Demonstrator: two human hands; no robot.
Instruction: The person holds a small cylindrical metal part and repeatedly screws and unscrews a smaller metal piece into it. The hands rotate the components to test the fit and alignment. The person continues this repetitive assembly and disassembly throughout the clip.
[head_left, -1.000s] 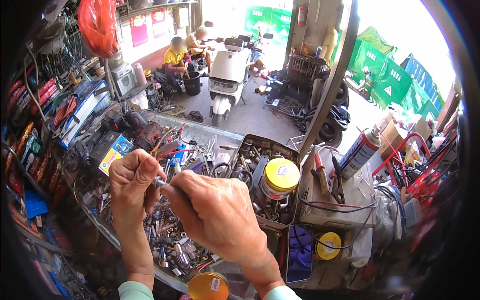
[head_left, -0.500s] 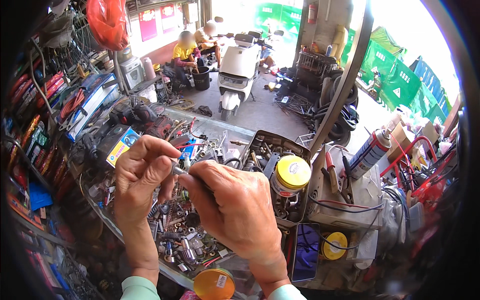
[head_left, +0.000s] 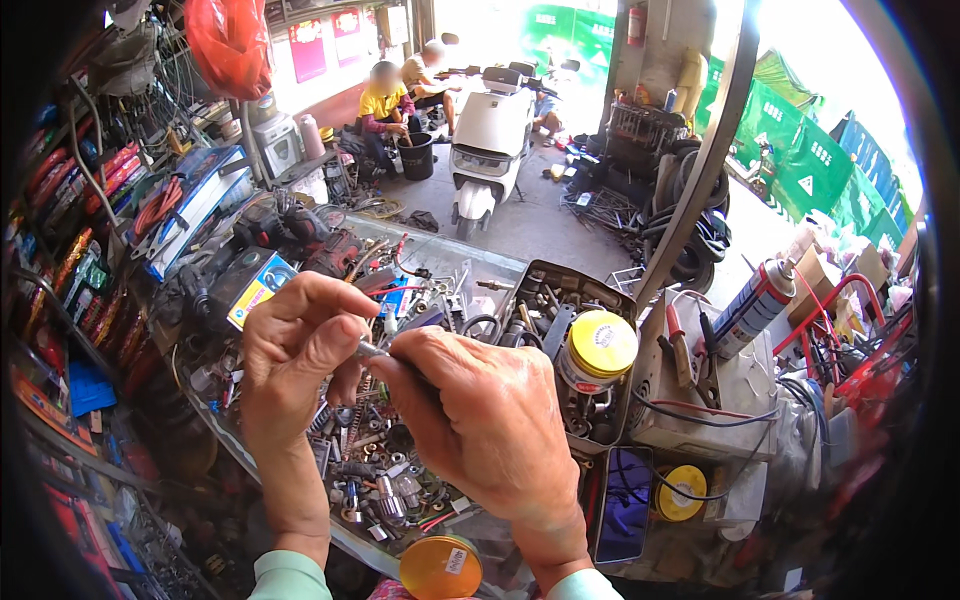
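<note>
Above the cluttered bench, my two hands meet fingertip to fingertip around one small grey metal piece [head_left: 374, 349], rod-like in what shows. Thumb and fingers of my left hand [head_left: 292, 365] pinch its left end. My right hand [head_left: 485, 405], closed with its back toward me, grips the other end, and its curled fingers hide most of that side. The exact kind of part is too small to tell. Beneath the hands lie loose screws, nuts, springs and sockets, among them a shiny metal cylinder [head_left: 390, 500].
A metal box [head_left: 612, 285] of hardware holds a yellow-lidded tub [head_left: 603, 343]. Right of it are a grey case [head_left: 745, 395] and a spray can [head_left: 757, 308]. A phone [head_left: 623, 505] and a round orange-yellow lid [head_left: 440, 568] lie nearer. Two people sit beyond, by a white scooter [head_left: 490, 140].
The whole view has shifted slightly, so the scene sits a little right and lower. Both hands keep their pinch on the small metal piece, with only slight finger movement.
</note>
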